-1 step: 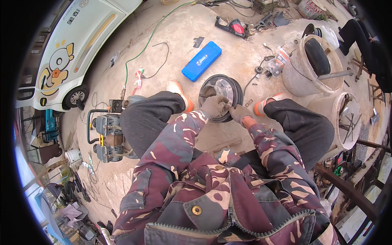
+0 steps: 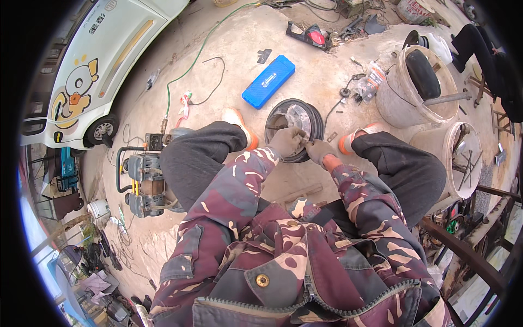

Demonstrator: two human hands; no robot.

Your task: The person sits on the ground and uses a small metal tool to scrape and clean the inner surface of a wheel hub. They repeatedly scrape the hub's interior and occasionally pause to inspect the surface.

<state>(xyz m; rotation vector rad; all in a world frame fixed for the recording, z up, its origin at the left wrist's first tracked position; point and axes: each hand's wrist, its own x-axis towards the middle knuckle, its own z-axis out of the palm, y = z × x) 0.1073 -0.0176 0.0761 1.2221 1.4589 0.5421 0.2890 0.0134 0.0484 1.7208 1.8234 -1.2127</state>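
A round black wheel lies on the ground between my feet, with a crumpled pale bag resting in its middle. Both of my hands wear grey gloves. My left hand is over the near side of the wheel, its fingers curled together. Right beside it, my right hand is at the wheel's near right edge with thumb and fingers pinched. The fingertips of the two hands almost meet. Whatever they pinch is too small or too hidden to make out. Beyond the wheel sits a closed blue plastic case.
An air compressor stands by my left knee, its green hose running away across the concrete. Two large white buckets with tools stand on the right. A red and black lamp unit lies far ahead. A white van is parked at left.
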